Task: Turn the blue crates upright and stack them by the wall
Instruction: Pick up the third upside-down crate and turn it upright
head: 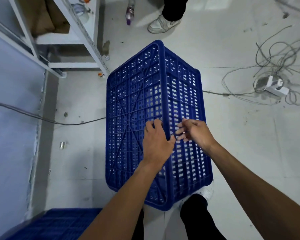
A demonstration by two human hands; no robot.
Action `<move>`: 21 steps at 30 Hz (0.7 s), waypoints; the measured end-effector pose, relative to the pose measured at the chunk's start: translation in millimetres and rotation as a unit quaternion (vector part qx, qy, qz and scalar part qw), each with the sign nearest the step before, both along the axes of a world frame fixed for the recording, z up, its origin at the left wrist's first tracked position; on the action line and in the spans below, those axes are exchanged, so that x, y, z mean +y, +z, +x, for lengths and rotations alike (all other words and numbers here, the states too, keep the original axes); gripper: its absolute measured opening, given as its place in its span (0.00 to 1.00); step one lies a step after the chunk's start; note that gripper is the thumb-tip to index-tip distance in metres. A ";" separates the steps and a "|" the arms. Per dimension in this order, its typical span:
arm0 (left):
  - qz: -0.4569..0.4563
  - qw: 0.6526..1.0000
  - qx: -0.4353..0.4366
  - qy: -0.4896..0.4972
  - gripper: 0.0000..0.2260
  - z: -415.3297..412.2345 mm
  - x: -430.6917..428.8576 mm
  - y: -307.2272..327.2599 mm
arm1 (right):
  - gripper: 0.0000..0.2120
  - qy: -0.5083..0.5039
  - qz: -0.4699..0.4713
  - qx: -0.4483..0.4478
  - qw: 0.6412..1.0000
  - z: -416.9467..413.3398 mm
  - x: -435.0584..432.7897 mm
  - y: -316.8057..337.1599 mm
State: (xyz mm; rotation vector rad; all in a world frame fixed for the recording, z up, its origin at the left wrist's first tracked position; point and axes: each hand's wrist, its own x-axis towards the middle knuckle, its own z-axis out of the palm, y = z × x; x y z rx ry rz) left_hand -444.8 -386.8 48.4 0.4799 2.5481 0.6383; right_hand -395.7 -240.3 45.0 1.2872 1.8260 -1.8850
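A large blue perforated crate (137, 101) lies tipped on the white floor in the middle of the head view, its ribbed bottom facing left and a slotted side facing right. My left hand (157, 141) lies on the crate's top edge with fingers curled over the ridge. My right hand (195, 131) hovers just right of that ridge, fingers bent and apart, touching the slotted side. Part of a second blue crate (55, 224) shows at the bottom left, beside the pale wall (9, 118).
A white metal shelf frame (87, 37) stands at the upper left. Another person's white shoe (163, 23) and a bottle (130, 13) are at the top. Tangled cables and a power strip (274, 84) lie at the right. A grey cable (42, 116) runs across the left floor.
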 end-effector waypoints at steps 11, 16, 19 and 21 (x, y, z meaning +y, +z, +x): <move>0.033 0.998 0.027 0.046 0.22 -40.4 -89.6 0.1 | 0.23 0.085 0.219 -0.160 0.959 8.3 -4.6 -51.9; -0.003 0.982 0.054 0.181 0.16 -72.9 -122.5 -11.4 | 0.26 0.051 0.215 -0.178 0.959 0.8 -25.3 -61.1; -0.022 0.978 0.064 0.198 0.15 -97.4 -150.4 -22.3 | 0.28 0.110 0.242 -0.163 0.950 -12.8 -44.5 -67.5; -0.029 0.977 0.058 0.201 0.15 -109.4 -167.2 -28.2 | 0.28 0.145 0.251 -0.165 0.943 -23.2 -55.2 -72.4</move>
